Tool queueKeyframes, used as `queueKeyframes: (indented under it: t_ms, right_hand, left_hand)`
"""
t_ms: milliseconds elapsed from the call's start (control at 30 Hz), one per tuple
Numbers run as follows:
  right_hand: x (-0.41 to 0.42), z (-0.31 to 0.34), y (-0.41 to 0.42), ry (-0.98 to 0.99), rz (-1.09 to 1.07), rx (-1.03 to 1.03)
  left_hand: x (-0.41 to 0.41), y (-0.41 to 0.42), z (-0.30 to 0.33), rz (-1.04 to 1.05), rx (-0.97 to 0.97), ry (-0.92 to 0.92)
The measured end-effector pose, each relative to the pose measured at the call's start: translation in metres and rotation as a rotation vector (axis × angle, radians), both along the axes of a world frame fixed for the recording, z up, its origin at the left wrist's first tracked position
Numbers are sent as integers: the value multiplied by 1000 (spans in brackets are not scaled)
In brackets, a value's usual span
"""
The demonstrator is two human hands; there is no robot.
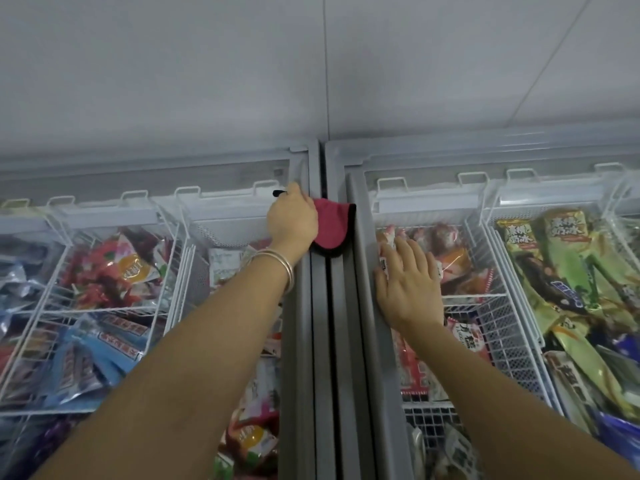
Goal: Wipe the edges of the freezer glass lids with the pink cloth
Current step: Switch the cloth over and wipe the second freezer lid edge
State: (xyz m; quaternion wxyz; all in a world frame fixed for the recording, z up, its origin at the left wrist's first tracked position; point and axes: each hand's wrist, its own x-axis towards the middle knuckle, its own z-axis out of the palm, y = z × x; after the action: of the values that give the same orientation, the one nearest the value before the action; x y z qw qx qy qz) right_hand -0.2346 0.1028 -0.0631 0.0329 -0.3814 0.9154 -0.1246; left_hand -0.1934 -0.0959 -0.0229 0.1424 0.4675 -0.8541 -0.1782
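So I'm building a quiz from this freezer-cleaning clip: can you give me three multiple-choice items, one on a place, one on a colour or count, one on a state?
1. Where is the pink cloth?
A. On the frames where the two freezers meet
B. Inside a wire basket
C. On the wall

2. How many bangles are on the left wrist?
A. None
B. Two
C. Five

3. What is the right hand doing?
A. Gripping the cloth
B. Lifting a package
C. Resting flat, fingers spread, on the right freezer's glass lid

Answers:
1 A, the cloth spans the grey frames under the left hand.
2 B, two silvery rings show on the wrist.
3 C, the palm lies open and holds nothing.
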Motion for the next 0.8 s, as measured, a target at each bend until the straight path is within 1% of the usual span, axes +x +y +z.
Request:
queueKeyframes:
  t_ms: [100,233,367,467,600,733,800]
  right_hand:
    - [-1,-1,0,5,5,5]
    - [0,0,0,7,12,19]
    - [3,3,2,-8,16,23]
    - [3,3,4,-34,14,39]
    - [4,4,4,-46,20,48]
    - [4,3,5,-29,21,44]
    - [4,2,4,-23,19,45]
  left_hand:
    - [35,31,3,-36,-11,41]
    - [86,81,13,-82,-32,11]
    - [137,124,1,-116,-6,125]
    - [172,154,-5,-157,-57,197]
    - [202,181,-7,-168,-115,175]
    - [207,186,-9,-131,-166,52]
    - [203,182,-10,-123,-171,27]
